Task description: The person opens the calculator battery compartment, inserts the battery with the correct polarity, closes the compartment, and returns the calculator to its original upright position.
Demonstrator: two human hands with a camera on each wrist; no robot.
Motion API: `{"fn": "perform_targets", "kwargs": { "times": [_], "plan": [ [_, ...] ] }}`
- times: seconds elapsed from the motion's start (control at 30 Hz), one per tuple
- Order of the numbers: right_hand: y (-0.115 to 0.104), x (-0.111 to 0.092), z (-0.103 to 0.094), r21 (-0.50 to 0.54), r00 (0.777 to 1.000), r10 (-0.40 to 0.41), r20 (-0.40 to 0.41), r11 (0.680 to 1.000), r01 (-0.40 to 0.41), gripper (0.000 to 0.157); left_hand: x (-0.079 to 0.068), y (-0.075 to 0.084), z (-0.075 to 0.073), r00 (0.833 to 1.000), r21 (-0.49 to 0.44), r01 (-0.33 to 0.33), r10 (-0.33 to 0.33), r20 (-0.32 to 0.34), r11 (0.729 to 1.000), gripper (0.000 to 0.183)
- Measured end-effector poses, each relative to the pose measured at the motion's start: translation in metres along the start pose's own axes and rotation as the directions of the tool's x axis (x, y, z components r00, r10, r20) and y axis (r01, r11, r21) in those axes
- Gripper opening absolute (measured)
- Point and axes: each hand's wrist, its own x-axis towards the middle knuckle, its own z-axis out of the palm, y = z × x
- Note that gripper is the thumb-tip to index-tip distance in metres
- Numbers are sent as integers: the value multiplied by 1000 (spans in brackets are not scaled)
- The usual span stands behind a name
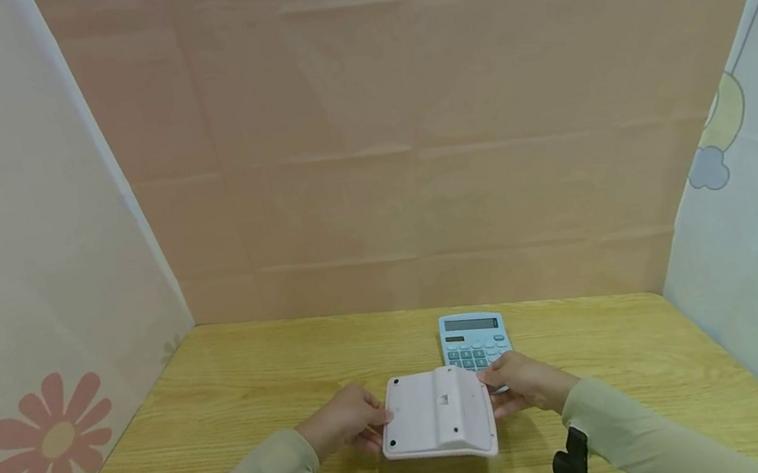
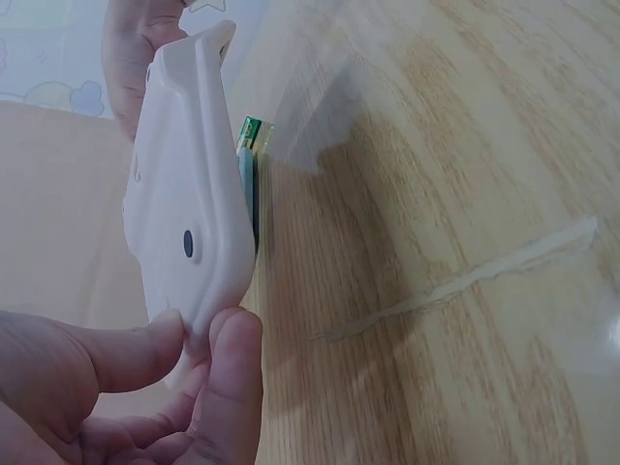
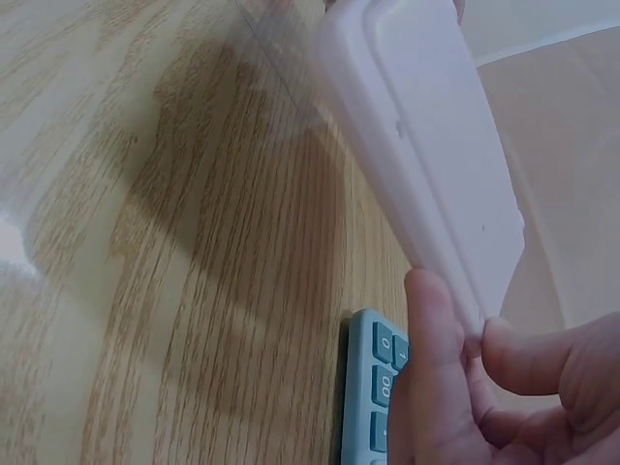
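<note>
A pale pink calculator (image 1: 422, 419) is held over the table with its back facing up, showing small dark feet and a raised ridge. My left hand (image 1: 351, 421) pinches its left edge between thumb and fingers. At the opposite edge, my right hand (image 1: 526, 381) grips it the same way; the right wrist view shows the thumb on the back of the pink calculator (image 3: 436, 145) and fingers underneath. Its keys and screen are hidden. Just behind it lies a light blue calculator (image 1: 473, 336), keys up, its lower part covered by the pink one and my right hand.
The wood-grain table (image 1: 256, 359) spreads to both sides. A pale streak (image 2: 465, 283) crosses its surface near my left hand. An orange-brown sheet (image 1: 393, 141) hangs at the back, with printed white cloths (image 1: 23, 248) on the left and right.
</note>
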Motion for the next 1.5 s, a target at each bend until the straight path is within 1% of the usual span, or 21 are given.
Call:
{"fn": "perform_targets", "kwargs": {
  "times": [0.23,0.4,0.6,0.83,0.93,1.03,1.13,1.23,1.33,1.5],
  "plan": [
    [-1,0,-1,26,1000,-4,-4,1000,4,25,1,0,-4,1000,-28,-7,7,6,1000,10],
    [-6,-1,-2,41,999,-37,-8,998,37,26,1,4,-8,999,-68,-40,39,-8,997,9],
    [-9,-3,-6,78,996,-86,18,993,85,27,-3,12,-12,993,-97,-104,98,-60,990,9],
    [-12,-5,-12,109,988,-147,41,984,142,29,-8,20,-18,982,-87,-162,152,-114,983,13],
    [-15,-5,-13,113,983,-182,33,978,178,31,-8,22,-20,975,-96,-194,181,-130,976,14],
    [-16,-4,-15,110,972,-233,14,967,230,33,-8,22,-21,967,-108,-226,210,-142,968,15],
    [-17,-3,-16,117,961,-276,-14,954,276,33,-8,22,-23,960,-125,-253,233,-154,959,15],
    [-19,-4,-16,124,952,-302,-46,944,306,32,-8,23,-24,951,-135,-280,256,-174,950,15],
    [-22,-5,-15,140,948,-305,-89,939,315,34,-7,22,-24,936,-127,-316,287,-204,940,13],
    [-27,-6,-10,166,950,-278,-146,939,300,35,-4,20,-23,903,-80,-376,346,-254,923,12]
  ]
}}
